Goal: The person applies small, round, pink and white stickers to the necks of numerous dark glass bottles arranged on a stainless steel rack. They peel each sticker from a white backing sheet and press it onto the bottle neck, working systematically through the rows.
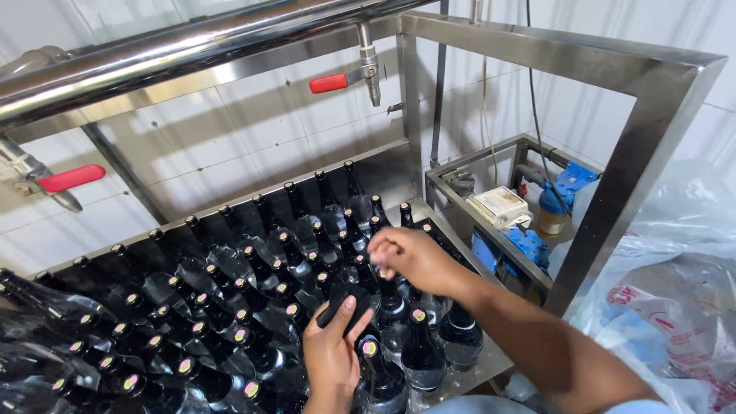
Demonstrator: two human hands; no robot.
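On steel bench (491,360), white-tiled wall (253,130) behind: dark glass bottles (253,307), dozens, upright, packed in rows; exact count cannot be told. Overhead pipe (192,42) with 2 red-handled valves (330,83). Left hand (333,349) clamped on a small black object (341,305). Right hand (410,257) fingers pinched together above a bottle neck. Side shelf (475,211): 1 white box (500,205), blue fittings (571,180). Clear plastic bags (675,268) at right.

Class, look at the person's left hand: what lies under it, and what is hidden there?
Under the left hand stand dark glass bottles, and its fingers hold a small black object. The bottle tops directly beneath the palm are covered, so they cannot be seen.
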